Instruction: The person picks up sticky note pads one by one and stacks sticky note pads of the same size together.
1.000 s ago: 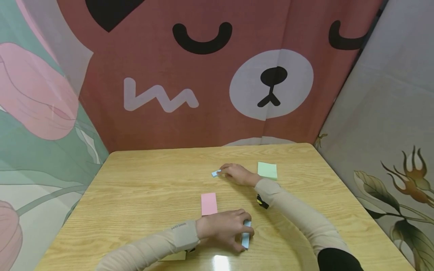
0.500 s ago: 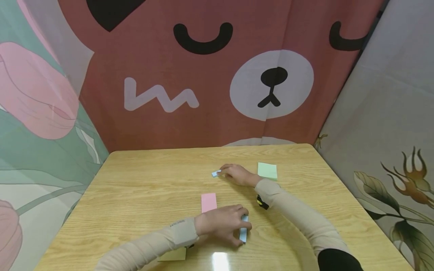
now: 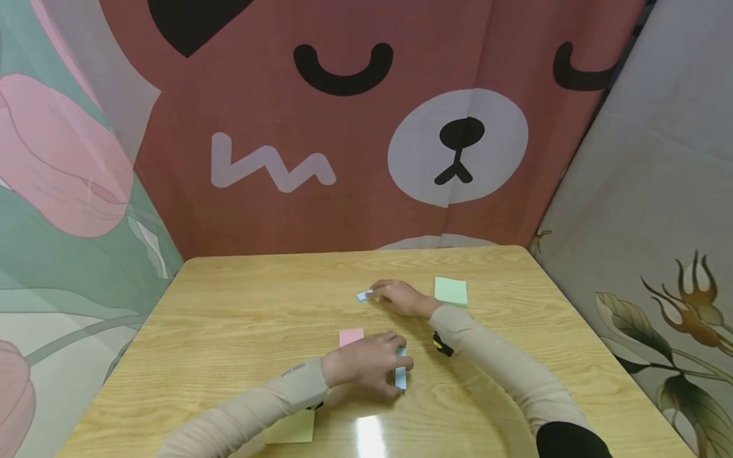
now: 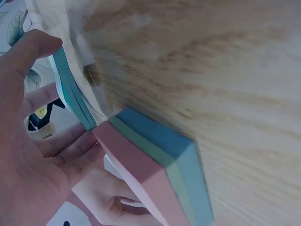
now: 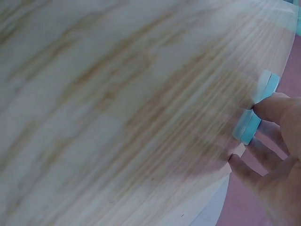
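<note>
Left hand (image 3: 368, 364) in the head view has thumb and fingers clamped on a blue pad (image 3: 401, 374) at its 3 o'clock; a pink pad (image 3: 350, 336) lies at its 11, a yellow pad (image 3: 292, 429) at its 8. Right hand (image 3: 399, 297) pinches a small pad (image 3: 363, 295) at 9 o'clock — green pad (image 3: 450, 291) at its 3. Left wrist view: the blue pad stands tilted, with a pink, green and blue stack (image 4: 155, 162) at its 4 o'clock — whether touching, I cannot tell. Right wrist view: the thumb crosses the small pad at 3 o'clock.
</note>
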Demonstrator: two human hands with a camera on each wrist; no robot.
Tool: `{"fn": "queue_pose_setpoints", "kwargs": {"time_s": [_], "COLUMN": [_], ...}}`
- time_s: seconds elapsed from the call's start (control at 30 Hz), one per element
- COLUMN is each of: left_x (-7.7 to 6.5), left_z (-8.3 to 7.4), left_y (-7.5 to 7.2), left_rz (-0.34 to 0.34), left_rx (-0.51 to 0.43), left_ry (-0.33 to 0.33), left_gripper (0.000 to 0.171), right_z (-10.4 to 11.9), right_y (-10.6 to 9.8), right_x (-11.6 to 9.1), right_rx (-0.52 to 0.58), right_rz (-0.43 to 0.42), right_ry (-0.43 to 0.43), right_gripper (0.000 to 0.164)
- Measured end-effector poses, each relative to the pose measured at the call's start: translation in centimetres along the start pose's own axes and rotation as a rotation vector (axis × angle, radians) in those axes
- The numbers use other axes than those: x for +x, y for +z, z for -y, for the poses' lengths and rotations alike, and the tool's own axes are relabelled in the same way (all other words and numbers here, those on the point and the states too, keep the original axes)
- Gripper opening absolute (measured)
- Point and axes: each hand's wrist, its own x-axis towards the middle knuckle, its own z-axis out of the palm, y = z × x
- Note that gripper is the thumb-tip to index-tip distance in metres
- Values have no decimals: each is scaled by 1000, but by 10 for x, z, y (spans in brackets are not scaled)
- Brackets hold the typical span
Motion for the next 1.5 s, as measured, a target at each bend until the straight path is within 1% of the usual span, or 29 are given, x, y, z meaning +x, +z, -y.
{"fn": "queue_pose_setpoints", "kwargs": {"time_s": [0.2, 0.4, 0.53, 0.7, 1.0, 1.1, 1.23, 1.37, 1.5], "left_x": [-2, -3, -2, -2, -7, -7, -8, -9, -10], "left_z": [8, 17, 22, 25, 26, 26, 27, 27, 29], "left_y": [2, 8, 9, 11, 12, 13, 13, 13, 13], "left_rz": [33, 36, 57, 68, 53, 62, 72, 68, 74], "left_rx": [-61, -61, -53, -42, -42, -54, -69, -56, -42], "left_ry": [-70, -110, -139, -159, -165, -171, -185, -196, -216], "left_gripper": [42, 42, 41, 40, 39, 44, 59, 70, 76], "right_z": [1, 1, 1, 2, 5, 5, 2, 0, -1], "right_y": [0, 2, 2, 1, -1, -1, 0, 0, 1], "right_x": [0, 0, 0, 0, 1, 1, 1, 0, 1], "right_rx": [10, 17, 4, -5, -1, -2, -4, -8, -7], "right_rz": [5, 20, 23, 26, 29, 36, 52, 47, 38], "right_ry": [-4, 16, 23, 18, 16, 16, 32, 37, 26], "right_gripper": [34, 34, 33, 33, 33, 33, 34, 34, 34]}}
